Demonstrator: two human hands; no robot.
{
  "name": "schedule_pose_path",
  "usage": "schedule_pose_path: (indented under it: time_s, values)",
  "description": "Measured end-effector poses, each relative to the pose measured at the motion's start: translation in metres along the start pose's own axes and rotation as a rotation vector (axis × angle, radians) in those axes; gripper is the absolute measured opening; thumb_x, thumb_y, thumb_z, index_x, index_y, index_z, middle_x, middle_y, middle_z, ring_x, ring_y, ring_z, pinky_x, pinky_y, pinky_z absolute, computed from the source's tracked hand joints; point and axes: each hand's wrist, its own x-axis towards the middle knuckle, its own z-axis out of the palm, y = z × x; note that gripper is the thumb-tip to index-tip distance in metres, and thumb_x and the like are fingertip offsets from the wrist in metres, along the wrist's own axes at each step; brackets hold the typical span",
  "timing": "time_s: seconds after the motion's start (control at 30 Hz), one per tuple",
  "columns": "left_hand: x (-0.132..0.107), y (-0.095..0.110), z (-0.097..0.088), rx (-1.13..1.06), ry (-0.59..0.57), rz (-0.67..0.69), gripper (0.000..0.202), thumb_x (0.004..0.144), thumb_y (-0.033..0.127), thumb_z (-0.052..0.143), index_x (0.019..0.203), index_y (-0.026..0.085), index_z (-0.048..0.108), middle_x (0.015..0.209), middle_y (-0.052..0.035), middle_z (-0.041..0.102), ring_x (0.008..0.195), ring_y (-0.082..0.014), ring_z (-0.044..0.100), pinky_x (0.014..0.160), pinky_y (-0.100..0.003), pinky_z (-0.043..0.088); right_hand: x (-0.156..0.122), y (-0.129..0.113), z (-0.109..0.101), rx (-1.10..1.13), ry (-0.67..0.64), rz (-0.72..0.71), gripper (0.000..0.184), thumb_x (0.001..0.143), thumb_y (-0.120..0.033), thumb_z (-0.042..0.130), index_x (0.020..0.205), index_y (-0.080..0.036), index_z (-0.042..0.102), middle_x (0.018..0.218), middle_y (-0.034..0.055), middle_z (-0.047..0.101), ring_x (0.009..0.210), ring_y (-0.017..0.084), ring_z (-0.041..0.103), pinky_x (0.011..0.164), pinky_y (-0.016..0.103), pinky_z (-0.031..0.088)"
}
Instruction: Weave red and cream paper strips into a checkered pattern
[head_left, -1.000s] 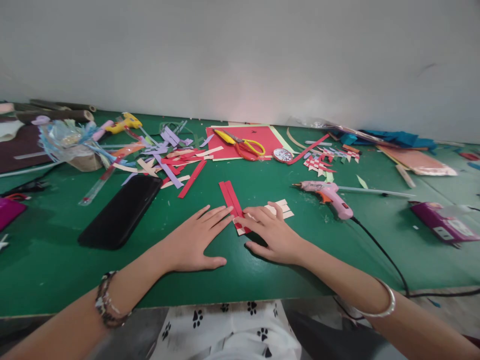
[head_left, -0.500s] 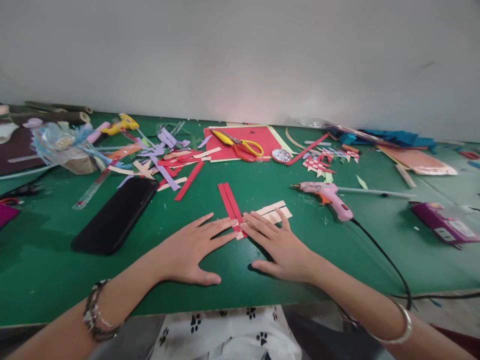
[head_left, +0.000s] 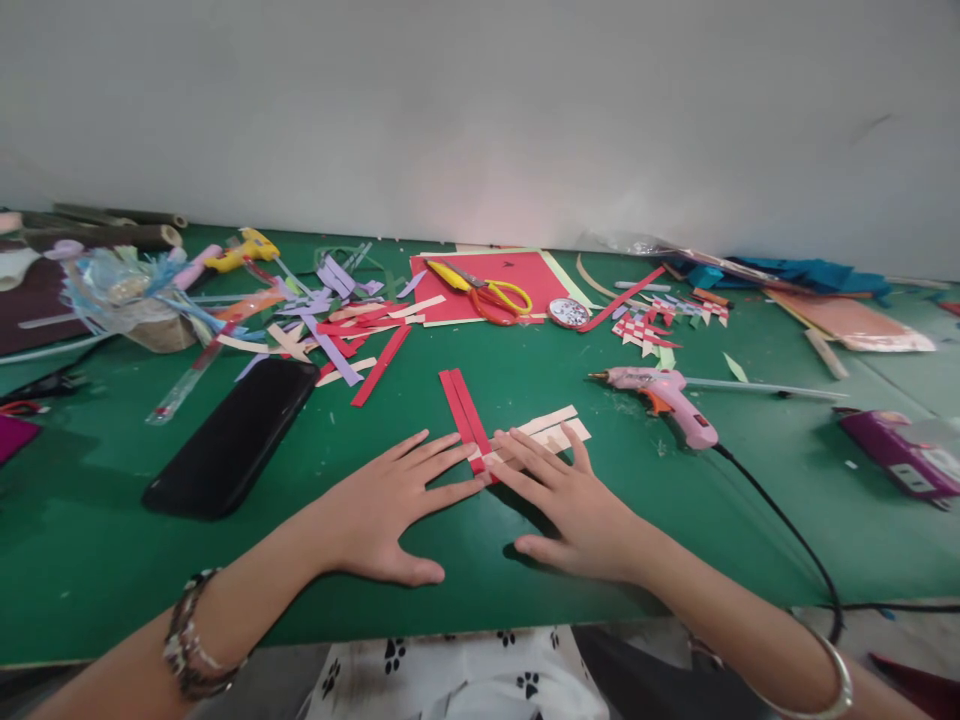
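Observation:
Two red paper strips lie side by side on the green table, crossing two cream paper strips at their lower ends. My left hand rests flat with fingers spread, its fingertips touching the left side of the crossing. From the other side my right hand lies over the cream strips, fingers stretched out and fingertips at the red strips. Both thumbs are apart from the paper. The fingers hide part of where the strips cross.
A black phone lies to the left, a pink glue gun with its cord to the right. Farther back are loose paper strips, yellow-handled scissors on red paper, and small woven pieces. A purple box sits far right.
My right hand has shifted slightly right and toward me, still over the cream strips. The left hand stays in nearly the same place. The view has moved a little.

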Motion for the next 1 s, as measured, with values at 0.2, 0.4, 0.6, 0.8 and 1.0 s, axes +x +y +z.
schedule_pose_path:
  time_s: [0.2, 0.4, 0.6, 0.8, 1.0]
  values:
    - [0.0002, -0.0003, -0.0012, -0.004, -0.012, 0.001, 0.076, 0.073, 0.065, 0.046, 0.136, 0.028, 0.027, 0.144, -0.0098, 0.019, 0.130, -0.0337, 0.021, 0.103, -0.054, 0.017, -0.0033, 0.0003, -0.0029, 0.048, -0.042, -0.015, 0.060, 0.083, -0.051, 0.037, 0.136, -0.025, 0.026, 0.142, 0.0086, 0.029, 0.130, 0.024, 0.023, 0.101, 0.058, -0.003]
    - [0.0004, -0.0015, -0.0001, -0.004, -0.016, 0.004, 0.076, 0.073, 0.068, 0.043, 0.136, 0.029, 0.026, 0.145, -0.0096, 0.018, 0.130, -0.0326, 0.019, 0.103, -0.054, 0.015, -0.0022, 0.0015, -0.0021, 0.061, -0.053, -0.014, 0.060, 0.083, -0.052, 0.036, 0.136, -0.026, 0.026, 0.142, 0.0083, 0.028, 0.130, 0.025, 0.023, 0.100, 0.059, 0.001]
    - [-0.0005, -0.0004, -0.0017, -0.005, -0.015, 0.006, 0.075, 0.072, 0.065, 0.046, 0.136, 0.030, 0.027, 0.144, -0.0099, 0.020, 0.130, -0.0331, 0.021, 0.102, -0.054, 0.018, -0.0053, 0.0017, -0.0047, 0.072, -0.004, 0.007, 0.052, 0.082, -0.044, 0.041, 0.132, -0.028, 0.035, 0.136, 0.0064, 0.040, 0.127, 0.025, 0.029, 0.102, 0.055, 0.004]
    - [0.0007, 0.0002, -0.0020, -0.020, 0.031, 0.017, 0.074, 0.071, 0.062, 0.052, 0.135, 0.031, 0.030, 0.143, -0.0082, 0.023, 0.129, -0.0343, 0.023, 0.103, -0.054, 0.019, -0.0049, 0.0017, -0.0046, 0.108, 0.004, 0.023, 0.048, 0.083, -0.043, 0.042, 0.129, -0.028, 0.041, 0.133, 0.0069, 0.043, 0.124, 0.024, 0.035, 0.102, 0.054, 0.004]
    - [0.0016, -0.0005, -0.0023, -0.027, 0.014, 0.014, 0.074, 0.070, 0.062, 0.052, 0.134, 0.030, 0.032, 0.143, -0.0091, 0.024, 0.129, -0.0343, 0.023, 0.102, -0.054, 0.019, -0.0040, 0.0029, -0.0017, 0.122, 0.022, 0.028, 0.042, 0.086, -0.039, 0.037, 0.126, -0.029, 0.043, 0.133, 0.0062, 0.044, 0.122, 0.021, 0.039, 0.102, 0.052, 0.000]
